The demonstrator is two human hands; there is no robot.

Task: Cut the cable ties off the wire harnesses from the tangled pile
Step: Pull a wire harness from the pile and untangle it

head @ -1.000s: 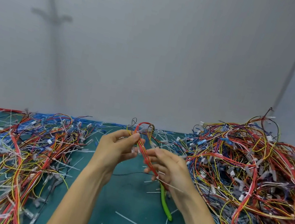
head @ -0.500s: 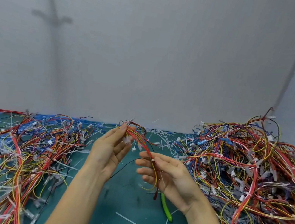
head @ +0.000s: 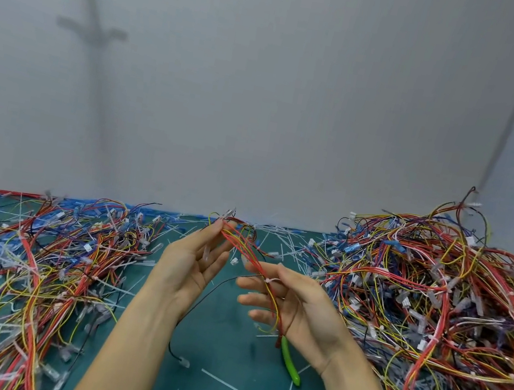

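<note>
Left hand [head: 188, 265], fingers upright, seemingly pinches the top of the wire harness [head: 248, 252]; right hand [head: 296, 306] lies palm-up beneath it, fingers loosely spread.

1 strip of bare green mat [head: 222, 343] runs down the middle, hemmed by the left wire pile [head: 48, 261] and the taller right wire pile [head: 434, 312], with the wall [head: 266, 93] closing the far side. In that lane lie the green-handled cutters [head: 290, 360], a black wire [head: 175, 356] and scattered cut ties [head: 227, 385], and the harness [head: 257, 263] strung between left hand [head: 187, 268] and right hand [head: 297, 308] crosses above it.
</note>
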